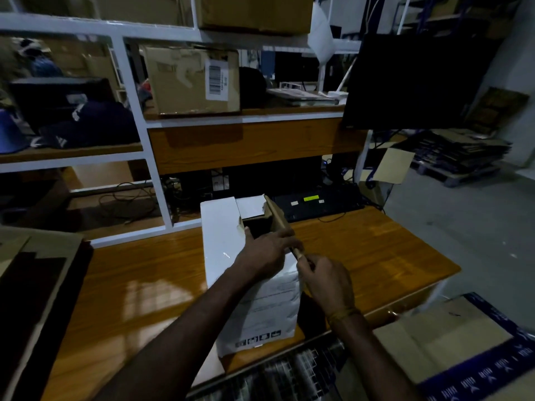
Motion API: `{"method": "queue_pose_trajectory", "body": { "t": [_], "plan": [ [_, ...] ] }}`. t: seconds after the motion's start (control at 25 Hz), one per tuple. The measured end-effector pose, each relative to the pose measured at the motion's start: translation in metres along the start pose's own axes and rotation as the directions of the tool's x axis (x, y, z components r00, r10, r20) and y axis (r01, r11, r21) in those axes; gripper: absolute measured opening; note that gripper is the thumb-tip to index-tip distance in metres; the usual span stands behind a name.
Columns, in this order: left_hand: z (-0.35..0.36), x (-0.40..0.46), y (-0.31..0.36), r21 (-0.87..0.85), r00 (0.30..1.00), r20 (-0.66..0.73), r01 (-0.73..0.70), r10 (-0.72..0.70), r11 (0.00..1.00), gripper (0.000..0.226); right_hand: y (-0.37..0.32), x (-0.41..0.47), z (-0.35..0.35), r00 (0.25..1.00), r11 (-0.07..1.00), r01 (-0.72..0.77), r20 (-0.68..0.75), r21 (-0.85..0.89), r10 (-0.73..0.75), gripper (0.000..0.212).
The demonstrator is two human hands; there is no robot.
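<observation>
A white cardboard box (pixel 223 244) with printed text and symbols on its near side lies on the wooden desk (pixel 376 250), its far end open and dark inside. My left hand (pixel 266 251) grips the box's top at the opening, fingers curled over the brown inner flap (pixel 278 218). My right hand (pixel 327 280) pinches the near end of that same flap at the box's right edge. A yellow thread band circles my right wrist.
A black keyboard-like device (pixel 318 202) sits behind the box. Above are white-framed shelves with a labelled brown carton (pixel 192 81) and a dark monitor (pixel 417 82) at right. Flat cartons (pixel 451 340) lie at lower right, dark flat material (pixel 34 299) at left.
</observation>
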State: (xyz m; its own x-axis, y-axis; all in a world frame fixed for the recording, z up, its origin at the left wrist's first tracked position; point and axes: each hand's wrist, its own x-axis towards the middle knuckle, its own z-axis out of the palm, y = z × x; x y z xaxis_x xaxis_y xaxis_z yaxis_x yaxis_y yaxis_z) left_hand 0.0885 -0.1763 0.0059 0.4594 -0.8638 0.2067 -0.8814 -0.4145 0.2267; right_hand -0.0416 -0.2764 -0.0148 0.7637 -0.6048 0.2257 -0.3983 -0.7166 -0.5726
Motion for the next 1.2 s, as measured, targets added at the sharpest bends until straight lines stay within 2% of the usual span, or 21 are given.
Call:
{"method": "queue_pose_trajectory", "body": {
  "t": [0.08,0.16,0.2,0.28,0.36,0.44,0.52,0.68,0.8,0.88,1.08,1.2],
  "plan": [
    [-0.005,-0.003,0.003,-0.004,0.991,-0.128,0.029,-0.029,1.0,0.038,-0.007,-0.01,0.0,0.997,0.997,-0.039,-0.075,-0.066,0.034,0.038],
    [-0.013,-0.008,0.004,-0.068,0.946,-0.31,0.075,-0.093,0.995,0.032,-0.016,-0.016,0.005,0.992,0.989,-0.013,-0.129,-0.149,-0.006,0.04],
    [-0.016,-0.012,0.004,-0.109,0.914,-0.377,0.115,-0.148,0.987,0.031,-0.022,-0.018,0.008,0.992,0.981,0.011,-0.124,-0.195,-0.036,0.043],
    [-0.018,-0.024,0.003,-0.156,0.833,-0.453,0.276,-0.317,0.948,0.03,-0.035,-0.023,0.011,0.996,0.957,0.07,-0.03,-0.281,-0.081,0.046],
    [-0.018,-0.035,-0.001,-0.196,0.753,-0.428,0.463,-0.5,0.864,0.031,-0.048,-0.024,0.01,0.99,0.947,0.141,0.069,-0.287,-0.126,0.045],
    [-0.018,-0.045,-0.003,-0.217,0.73,-0.325,0.561,-0.601,0.799,0.036,-0.057,-0.024,0.011,0.971,0.945,0.227,0.135,-0.237,-0.199,0.043],
    [-0.02,-0.051,-0.005,-0.202,0.744,-0.251,0.585,-0.619,0.785,0.041,-0.064,-0.022,0.013,0.94,0.922,0.313,0.213,-0.229,-0.266,0.04],
    [-0.035,-0.06,-0.008,-0.284,0.749,-0.12,0.603,-0.652,0.745,0.044,-0.075,-0.016,0.014,0.915,0.935,0.333,0.281,-0.119,-0.29,0.037],
    [-0.057,-0.066,-0.011,-0.387,0.786,-0.159,0.507,-0.598,0.77,0.039,-0.082,-0.018,0.02,0.896,0.938,0.344,0.315,-0.041,-0.314,0.048],
    [-0.076,-0.07,-0.009,-0.391,0.785,-0.209,0.48,-0.584,0.785,0.034,-0.087,-0.022,0.025,0.877,0.931,0.363,0.348,-0.028,-0.331,0.057],
    [-0.107,-0.084,-0.013,-0.339,0.756,-0.235,0.526,-0.611,0.78,0.042,-0.102,-0.02,0.033,0.81,0.882,0.47,0.42,-0.045,-0.41,0.056],
    [-0.117,-0.099,-0.024,-0.346,0.735,-0.245,0.543,-0.632,0.765,0.04,-0.111,-0.017,0.035,0.766,0.852,0.523,0.457,-0.036,-0.451,0.056]
  ]
}}
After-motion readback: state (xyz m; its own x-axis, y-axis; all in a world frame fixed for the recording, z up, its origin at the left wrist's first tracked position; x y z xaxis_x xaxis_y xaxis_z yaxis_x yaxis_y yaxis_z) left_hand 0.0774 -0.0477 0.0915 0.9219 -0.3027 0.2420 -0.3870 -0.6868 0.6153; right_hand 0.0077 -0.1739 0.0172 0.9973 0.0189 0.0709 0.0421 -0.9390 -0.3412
